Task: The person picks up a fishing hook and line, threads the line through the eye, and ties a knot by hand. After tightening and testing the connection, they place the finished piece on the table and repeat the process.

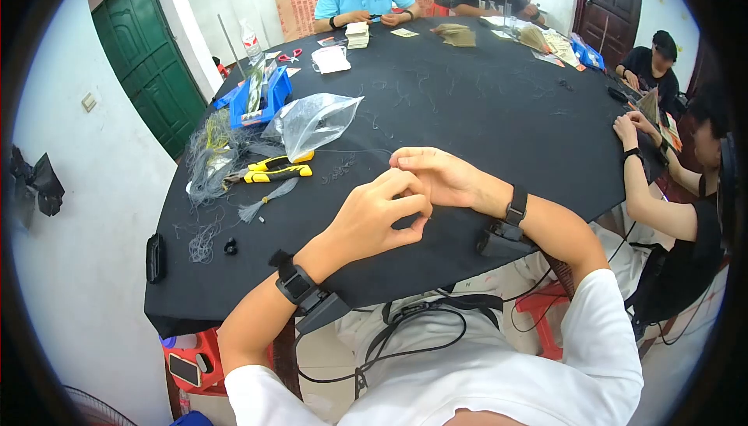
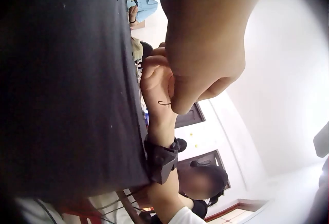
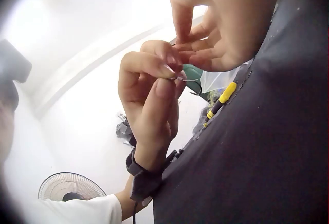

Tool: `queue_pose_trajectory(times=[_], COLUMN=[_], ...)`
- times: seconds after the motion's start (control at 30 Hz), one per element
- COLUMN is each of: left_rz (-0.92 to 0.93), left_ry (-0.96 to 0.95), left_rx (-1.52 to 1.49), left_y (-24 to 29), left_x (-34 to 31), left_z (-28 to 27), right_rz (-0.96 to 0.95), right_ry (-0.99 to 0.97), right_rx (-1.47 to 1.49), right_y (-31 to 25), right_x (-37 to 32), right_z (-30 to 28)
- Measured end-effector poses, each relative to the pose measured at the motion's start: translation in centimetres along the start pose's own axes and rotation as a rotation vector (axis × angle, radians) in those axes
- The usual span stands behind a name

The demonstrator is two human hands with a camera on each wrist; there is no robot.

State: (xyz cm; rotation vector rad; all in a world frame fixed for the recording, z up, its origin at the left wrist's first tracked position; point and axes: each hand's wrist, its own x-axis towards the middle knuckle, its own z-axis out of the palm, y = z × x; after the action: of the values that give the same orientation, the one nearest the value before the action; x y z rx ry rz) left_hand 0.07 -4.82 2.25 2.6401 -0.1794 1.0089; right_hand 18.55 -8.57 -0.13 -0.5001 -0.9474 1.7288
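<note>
Matt black cloth covers the table point(image 1: 467, 122), with a clear, crinkled plastic bag point(image 1: 315, 126), smooth yellow-and-black plastic-looking handles on the pliers point(image 1: 273, 169), and glossy blue plastic on the tray point(image 1: 265, 102).

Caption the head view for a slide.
Left hand and right hand close together above a black tablecloth near yellow-handled pliers.

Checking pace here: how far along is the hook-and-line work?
Looks done: one bundle of strands lies gathered on the black cloth; can't confirm it's finished.
In hand: left hand pinches a small hook; right hand's fingertips are close by, grip unclear.
Left: probably securing line to that hook, no knot visible. Tangled strands near the pliers may be more stock.
</note>
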Motion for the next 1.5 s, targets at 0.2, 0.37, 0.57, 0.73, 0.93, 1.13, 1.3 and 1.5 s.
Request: queue_pose_trajectory(times=[0.2, 0.37, 0.57, 0.73, 0.93, 1.13, 1.3, 1.5], left_rz=[-0.028, -0.039, -0.117, -0.232, -0.278, -0.320, -0.347, -0.406], left_ry=[-0.021, -0.021, -0.039, -0.007, 0.036, 0.058, 0.071, 0.074], left_rx=[-0.021, -0.066, -0.204, -0.241, -0.273, -0.298, -0.313, -0.341], left_y=[-0.2, -0.2, -0.8, -1.2, -1.4, -1.5, -1.7, -1.9], left_x=[-0.2, -0.1, -0.2, -0.2, -0.2, -0.2, -0.5, -0.6], left_z=[0.0, 0.2, 0.4, 0.5, 0.6, 0.5, 0.7, 0.6], right_rz=[-0.037, -0.074, -0.143, -0.177, -0.286, -0.392, -0.449, -0.495], right_ry=[0.036, -0.004, 0.146, 0.559, 0.779, 0.839, 0.941, 0.938], right_rx=[-0.041, -0.129, -0.135, -0.172, -0.150, -0.120, -0.073, -0.071], right_y=[-1.2, -0.6, -2.4, -4.2, -5.8, -7.1, -8.1, -8.5], right_x=[-0.2, -0.2, -0.3, -0.5, -1.0, -1.4, -1.8, -2.1], right_z=[1.0, -0.6, 0.0, -2.8, -6.2, -7.8, -7.8, -8.9])
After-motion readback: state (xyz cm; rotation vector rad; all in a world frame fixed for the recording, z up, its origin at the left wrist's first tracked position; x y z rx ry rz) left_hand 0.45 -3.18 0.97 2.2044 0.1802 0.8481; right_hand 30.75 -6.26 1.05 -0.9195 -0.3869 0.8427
